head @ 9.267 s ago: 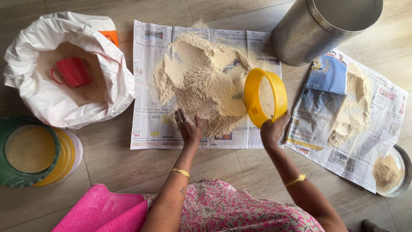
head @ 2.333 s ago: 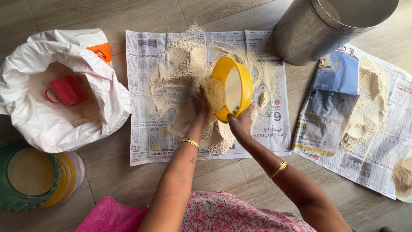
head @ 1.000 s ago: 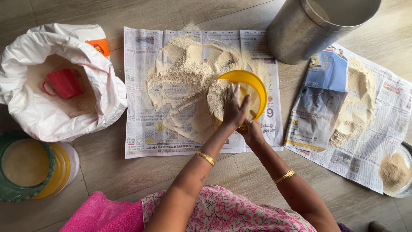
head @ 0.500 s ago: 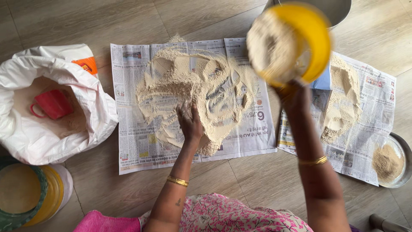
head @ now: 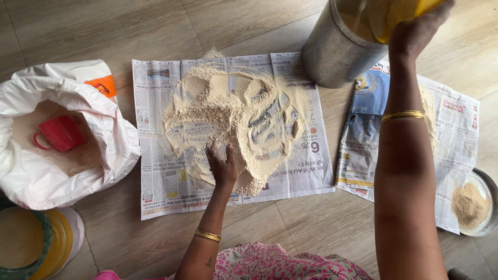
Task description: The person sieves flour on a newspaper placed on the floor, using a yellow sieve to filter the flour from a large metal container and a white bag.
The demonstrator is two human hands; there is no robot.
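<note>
My right hand (head: 415, 28) grips a yellow bowl (head: 386, 15) tipped over the mouth of a tall steel canister (head: 337, 52) at the top right. Flour colours the bowl's inside. My left hand (head: 223, 163) rests fingers-down on the near edge of a spread heap of flour (head: 233, 114), which lies on a newspaper sheet (head: 161, 171) on the floor. Part of the bowl is cut off by the frame's top edge.
A white sack (head: 62, 171) at the left holds flour and a red cup (head: 59, 132). Sieves (head: 31, 249) sit at the bottom left. A second newspaper (head: 456, 129) with flour lies at the right, beside a steel plate (head: 474, 202) of brown residue.
My right hand has lifted the filled yellow bowl from the flour heap up and right to the canister's mouth. My left hand went back to the heap's near edge.
</note>
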